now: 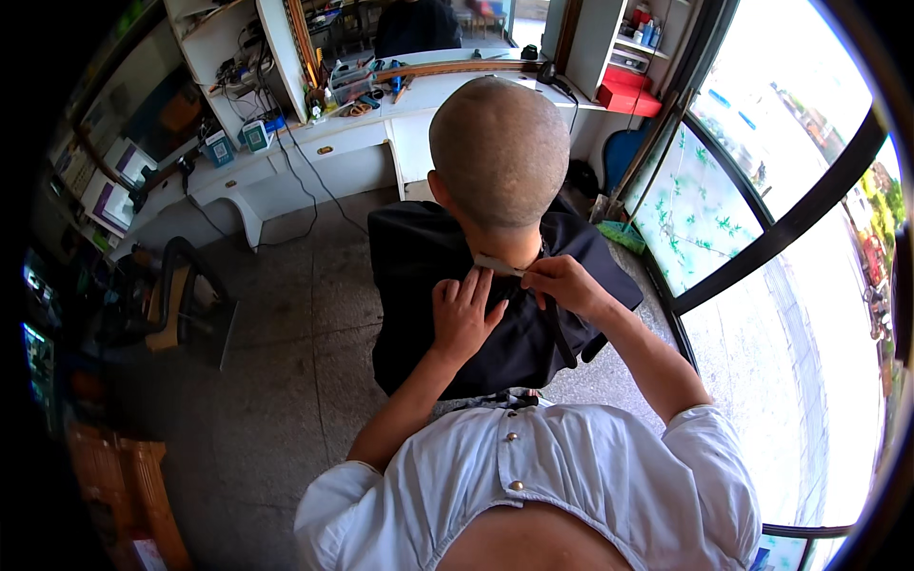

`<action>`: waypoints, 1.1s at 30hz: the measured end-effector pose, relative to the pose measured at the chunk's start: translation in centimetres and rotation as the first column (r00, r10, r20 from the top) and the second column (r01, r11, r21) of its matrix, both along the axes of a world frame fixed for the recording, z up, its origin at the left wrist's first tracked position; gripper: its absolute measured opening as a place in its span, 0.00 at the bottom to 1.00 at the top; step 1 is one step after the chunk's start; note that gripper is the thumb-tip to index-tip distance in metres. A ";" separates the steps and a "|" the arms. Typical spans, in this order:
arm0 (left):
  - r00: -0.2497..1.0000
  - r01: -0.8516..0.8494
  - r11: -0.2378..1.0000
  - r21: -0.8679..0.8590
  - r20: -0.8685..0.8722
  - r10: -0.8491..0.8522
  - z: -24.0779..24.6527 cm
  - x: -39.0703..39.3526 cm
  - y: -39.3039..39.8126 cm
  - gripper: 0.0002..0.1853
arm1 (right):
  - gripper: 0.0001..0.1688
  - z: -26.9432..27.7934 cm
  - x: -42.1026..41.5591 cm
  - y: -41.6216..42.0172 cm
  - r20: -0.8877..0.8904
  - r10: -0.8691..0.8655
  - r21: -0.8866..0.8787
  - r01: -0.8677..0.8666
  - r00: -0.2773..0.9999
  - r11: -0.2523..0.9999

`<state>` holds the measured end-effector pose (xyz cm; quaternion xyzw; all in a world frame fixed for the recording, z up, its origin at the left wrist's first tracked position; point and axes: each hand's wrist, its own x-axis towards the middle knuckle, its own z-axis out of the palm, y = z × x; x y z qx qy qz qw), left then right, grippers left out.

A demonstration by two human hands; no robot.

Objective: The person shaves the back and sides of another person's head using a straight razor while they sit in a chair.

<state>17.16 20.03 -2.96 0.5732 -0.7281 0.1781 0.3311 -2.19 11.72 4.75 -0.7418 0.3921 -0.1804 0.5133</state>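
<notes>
In front of me is the back of a seated person's closely shaven head (500, 153). A black cape (421, 285) covers the shoulders and back. My right hand (568, 285) pinches one end of a straight razor (500, 266), whose pale blade lies across the nape (510, 243), just above the cape's collar. My left hand (464, 314) rests with its fingers stretched out, tips at the blade's left end by the collar; nothing is gripped in it. Below my right hand a dark strap (560, 335) hangs down over the cape. The blade's edge is too small to make out.
A white counter (428, 93) under a mirror (493, 21) bears a plastic basket (351, 80), scissors (359, 108) and a hair dryer (553, 75). Cords (314, 193) hang to the floor at left, near a chair (178, 292). Glass doors (703, 207) and a green broom (621, 235) stand right.
</notes>
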 end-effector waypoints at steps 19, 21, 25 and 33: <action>0.993 -0.090 0.995 0.040 0.084 0.086 1.2 -1.4 0.7 0.31 | 0.12 2.4 -1.5 -3.4 0.141 0.156 -0.021 -0.154 0.978 0.988; 0.990 -0.118 0.991 0.063 0.089 0.112 1.3 -1.7 0.8 0.30 | 0.12 2.0 -1.5 -3.4 0.141 0.181 0.015 -0.185 0.973 0.983; 0.986 -0.147 0.986 0.074 0.094 0.140 1.2 -2.2 0.9 0.30 | 0.12 1.0 -1.7 -3.8 0.076 0.216 -0.002 -0.216 0.973 0.976; 0.980 -0.187 0.980 0.071 0.081 0.181 1.5 -3.2 1.0 0.30 | 0.12 1.0 -2.0 -4.2 0.109 0.263 -0.001 -0.265 0.959 0.964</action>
